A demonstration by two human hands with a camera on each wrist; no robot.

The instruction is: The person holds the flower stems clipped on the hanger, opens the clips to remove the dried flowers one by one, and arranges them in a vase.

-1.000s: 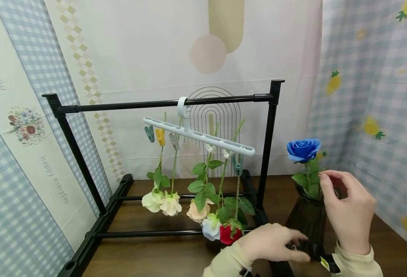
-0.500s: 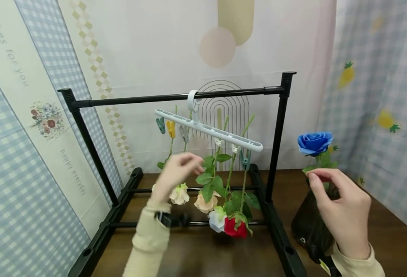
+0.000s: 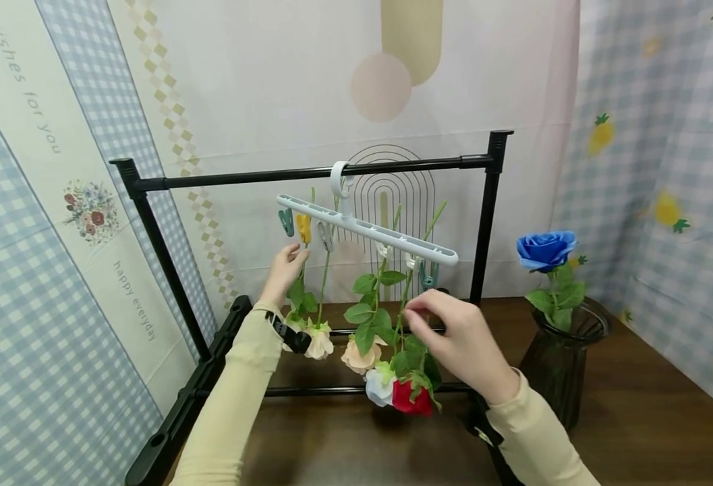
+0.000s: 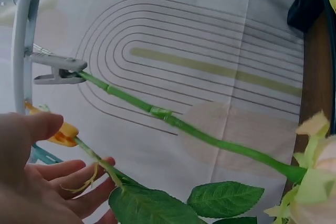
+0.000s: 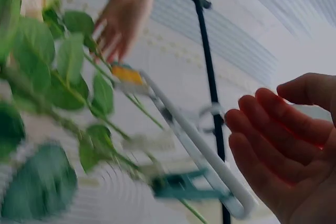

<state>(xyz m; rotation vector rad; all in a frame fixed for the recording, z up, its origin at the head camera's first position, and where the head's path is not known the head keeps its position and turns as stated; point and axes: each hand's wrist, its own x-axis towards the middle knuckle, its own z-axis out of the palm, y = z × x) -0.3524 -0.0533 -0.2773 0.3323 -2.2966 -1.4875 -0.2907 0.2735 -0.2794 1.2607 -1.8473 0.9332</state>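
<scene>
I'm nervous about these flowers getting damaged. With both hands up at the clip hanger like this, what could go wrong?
The left hand touches the thin stem below the yellow clip; a downward tug might snap it or drop the flower. The white hanger hangs from one hook and already tilts, so it may swing. The right hand sits among the leaves and could knock the red rose.

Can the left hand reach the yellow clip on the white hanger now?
Probably yes: the left hand is just below the yellow clip, its fingers at that flower's stem, with nothing between.
</scene>
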